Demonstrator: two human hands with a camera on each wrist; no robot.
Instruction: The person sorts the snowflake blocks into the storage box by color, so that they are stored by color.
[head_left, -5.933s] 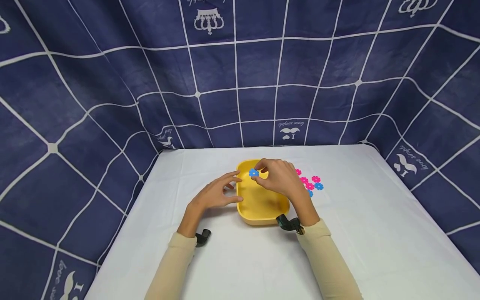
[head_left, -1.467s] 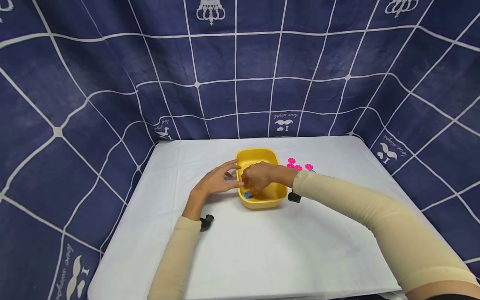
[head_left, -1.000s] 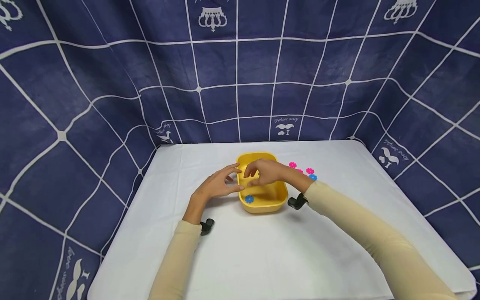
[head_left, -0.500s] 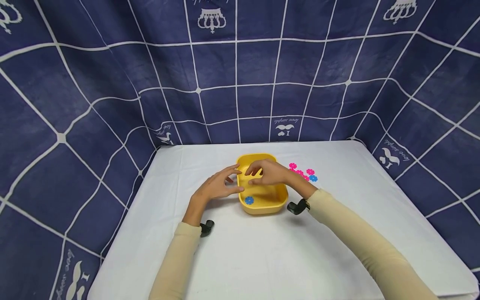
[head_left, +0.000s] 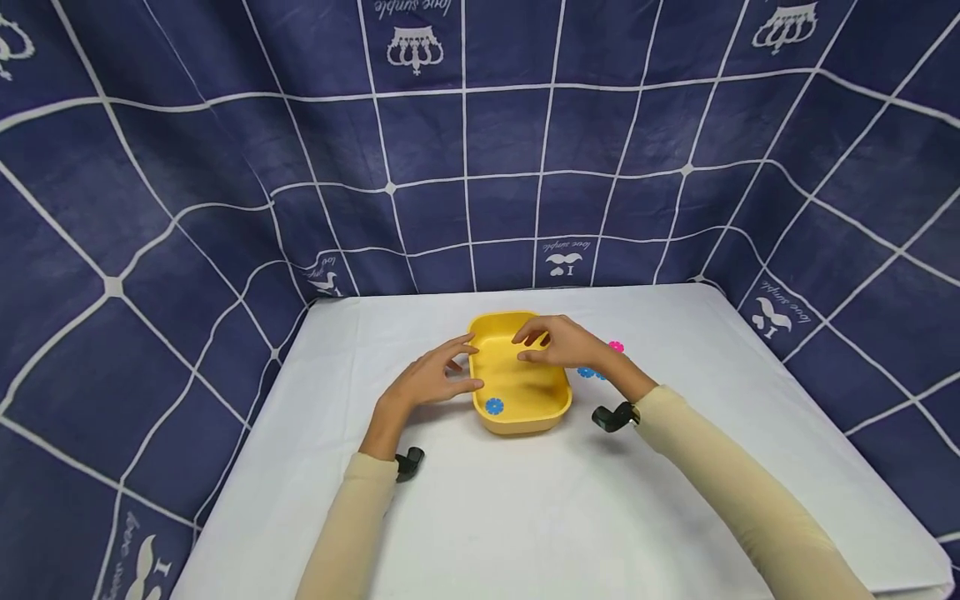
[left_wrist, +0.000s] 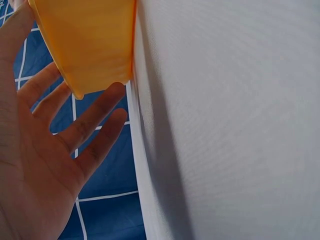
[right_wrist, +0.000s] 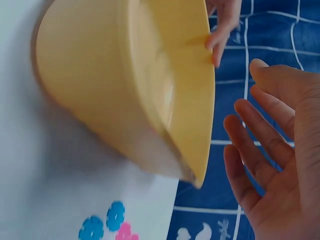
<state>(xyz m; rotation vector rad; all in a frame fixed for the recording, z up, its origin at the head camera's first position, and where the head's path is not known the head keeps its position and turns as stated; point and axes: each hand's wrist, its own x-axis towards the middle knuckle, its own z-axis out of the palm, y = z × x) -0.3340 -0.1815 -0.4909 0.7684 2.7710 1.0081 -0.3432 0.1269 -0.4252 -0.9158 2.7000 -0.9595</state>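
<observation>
A yellow plastic bin (head_left: 521, 427) stands on the white table. My left hand (head_left: 427, 385) is at its left rim, thumb and fingers spread along the side; the left wrist view shows the fingers (left_wrist: 102, 107) extended near the bin's wall (left_wrist: 95, 45). Above the bin's right half hovers my right hand (head_left: 562, 343), fingers loosely bent and holding nothing, as the right wrist view also shows. One blue flower-shaped disc (head_left: 494, 406) lies inside, in the near left corner. Right of the bin are more blue discs (head_left: 586, 372) and a pink disc (head_left: 616, 347), partly hidden by my right forearm.
The white table (head_left: 480, 517) ends at a dark blue curtain (head_left: 510, 208) with white grid lines, at the back and both sides. Black camera mounts sit on the left wrist (head_left: 408, 463) and right wrist (head_left: 615, 417).
My right hand pinched a blue disc earlier, lowered it into the bin and let go of it. It has since risen and moved right. My left hand has stayed at the rim.
</observation>
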